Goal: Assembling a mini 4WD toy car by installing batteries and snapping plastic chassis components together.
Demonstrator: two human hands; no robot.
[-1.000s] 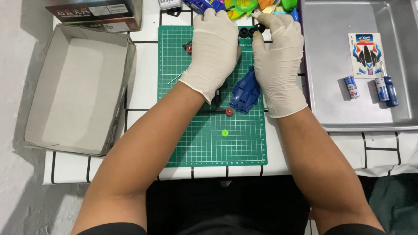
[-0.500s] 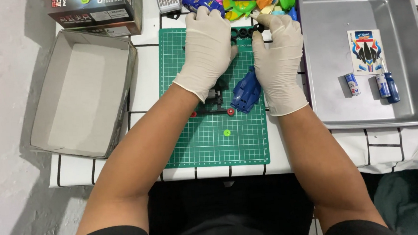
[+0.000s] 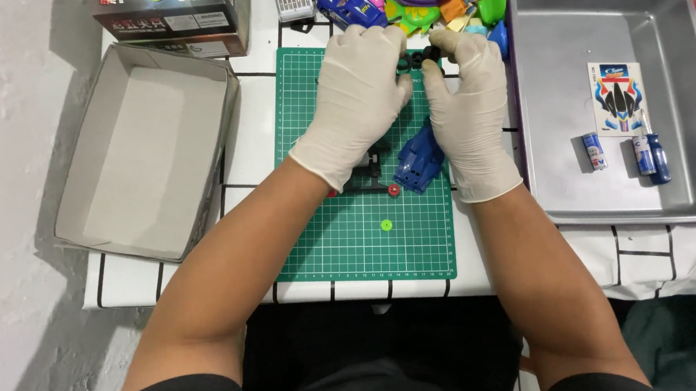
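Nearest the person, below both wrists, a small green disc (image 3: 386,225) lies on the green cutting mat (image 3: 344,253). Just under the heels of the hands sit a red disc (image 3: 394,190), a black frame part (image 3: 369,172) and a blue toy car shell (image 3: 419,159) — the shell touches the inner edge of the right hand's wrist. The left hand (image 3: 360,97) and right hand (image 3: 467,101), both in white gloves, lie palm down side by side, fingers curled in narrow. Between their fingertips they pinch small black wheels (image 3: 418,58) at the far edge of the mat. Right of the right hand stands a metal tray (image 3: 539,125) with a sticker sheet (image 3: 620,99) and three small batteries (image 3: 594,151). Left of the left hand rests an open cardboard box (image 3: 145,148) on the counter (image 3: 254,120). Beyond the fingertips lies a heap of bright toys (image 3: 432,2) — among them a blue toy car (image 3: 349,6).
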